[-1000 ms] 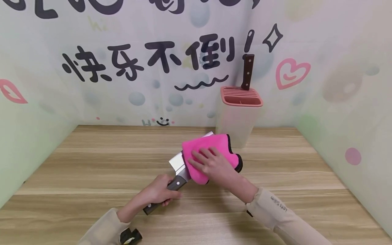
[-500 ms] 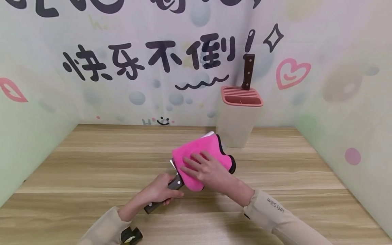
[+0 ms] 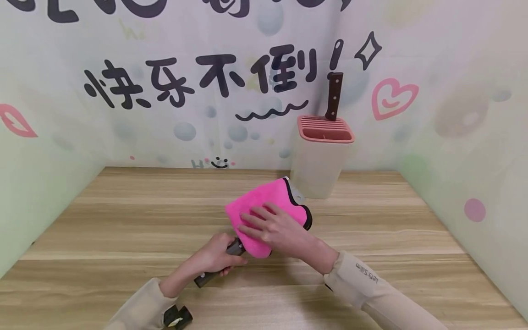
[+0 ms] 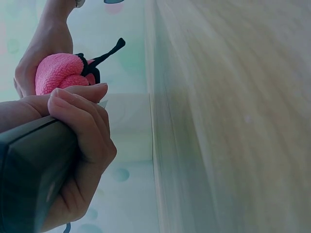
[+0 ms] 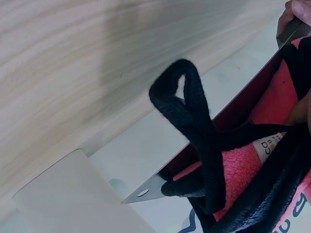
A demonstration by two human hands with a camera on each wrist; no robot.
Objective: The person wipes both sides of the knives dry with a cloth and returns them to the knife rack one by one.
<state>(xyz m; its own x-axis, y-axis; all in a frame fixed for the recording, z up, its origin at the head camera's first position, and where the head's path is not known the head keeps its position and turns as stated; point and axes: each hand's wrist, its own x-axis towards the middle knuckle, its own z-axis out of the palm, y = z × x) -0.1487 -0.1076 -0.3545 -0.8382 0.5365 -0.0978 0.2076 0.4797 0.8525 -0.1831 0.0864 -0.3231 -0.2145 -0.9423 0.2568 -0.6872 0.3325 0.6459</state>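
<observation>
My left hand [image 3: 217, 254] grips the dark riveted handle [image 3: 236, 248] of a cleaver, its blade pointing up and right. Most of the blade is hidden under a pink cloth [image 3: 284, 195] with black edging. Only the far corner of the blade [image 3: 298, 196], which has a small hole, shows past the cloth. My right hand [image 3: 277, 231] holds the cloth on the blade, fingers spread over its top; the thumb is hidden in the head view. From the right wrist, the blade [image 5: 150, 188] stands off the tabletop, with a black loop [image 5: 181, 97] hanging from the cloth.
A white knife block [image 3: 317, 167] with a pink slotted top stands behind the blade tip, against the wall. A brown-handled knife [image 3: 334, 96] is upright in it. The wooden table [image 3: 123, 220] has printed walls at the back and sides.
My right hand has slid the cloth left and down along the blade toward the handle. More of the blade's far corner shows, and the part near the handle is now covered. The left hand stays put.
</observation>
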